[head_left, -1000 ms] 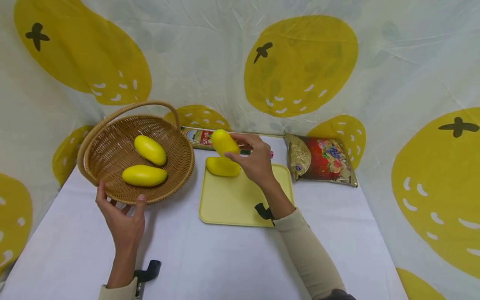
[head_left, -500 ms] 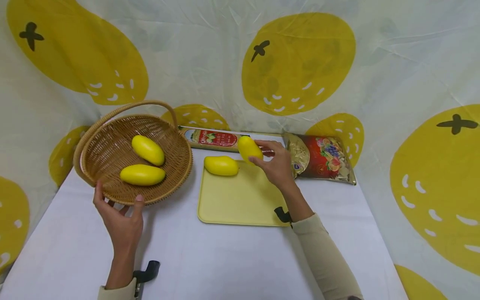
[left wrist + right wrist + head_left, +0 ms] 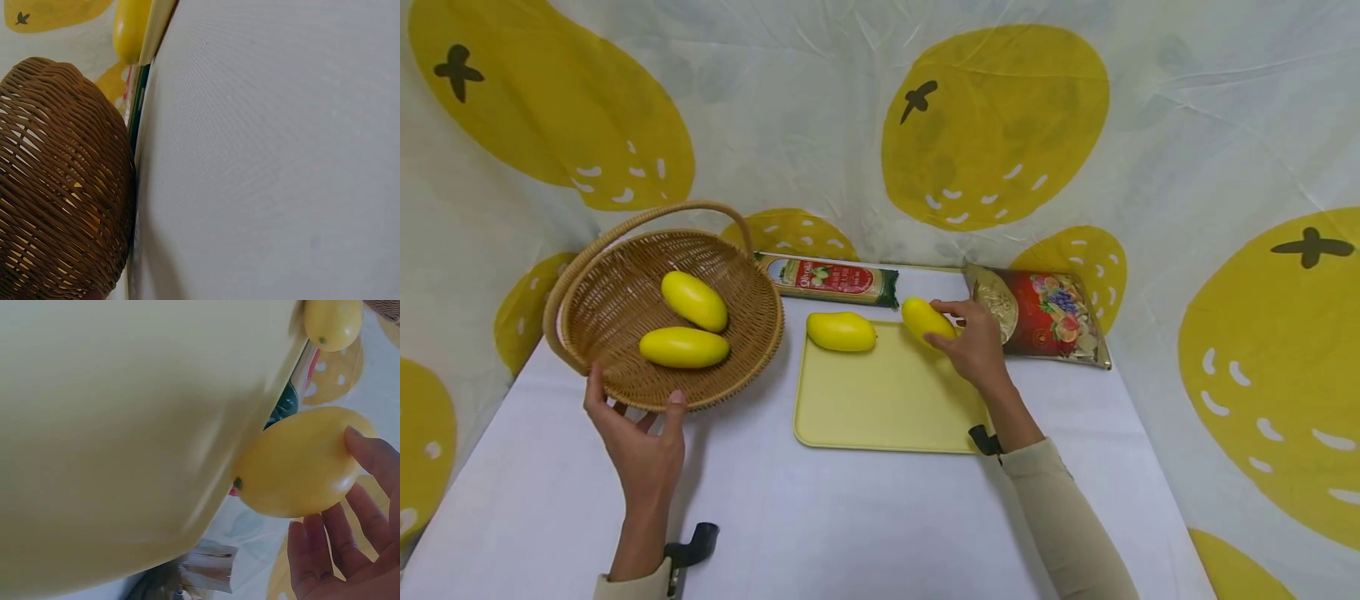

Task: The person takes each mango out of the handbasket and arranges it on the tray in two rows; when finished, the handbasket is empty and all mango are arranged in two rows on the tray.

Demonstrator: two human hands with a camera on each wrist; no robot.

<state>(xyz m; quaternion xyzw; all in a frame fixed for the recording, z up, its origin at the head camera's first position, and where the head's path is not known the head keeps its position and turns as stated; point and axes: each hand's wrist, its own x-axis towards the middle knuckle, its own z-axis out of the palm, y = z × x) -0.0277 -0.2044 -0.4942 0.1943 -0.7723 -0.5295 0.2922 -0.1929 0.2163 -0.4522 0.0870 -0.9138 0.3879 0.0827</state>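
In the head view my left hand [image 3: 642,450] grips the near rim of a wicker basket [image 3: 756,333], thumb at the rim and fingers partly hidden beneath. The basket leans towards me, with two yellow mangoes inside, an upper mango [image 3: 694,300] and a lower mango [image 3: 683,347]. My right hand [image 3: 977,343] pinches another mango [image 3: 927,322] at the far right part of a pale yellow tray [image 3: 883,400]. The right wrist view has this mango [image 3: 300,462] between thumb and fingers, at the tray's edge. One more mango [image 3: 841,332] lies at the tray's far left corner.
Behind the tray lies a long red and green packet [image 3: 835,279]. A gold and red bag [image 3: 1048,317] with fruit pictures sits at the back right, close to my right hand. White cloth [image 3: 820,525] covers the table, and a fruit-print curtain [image 3: 790,108] hangs behind.
My right hand has carried its mango rightwards from above the other tray mango and lowered it to the tray's far right. The left hand still holds the basket.
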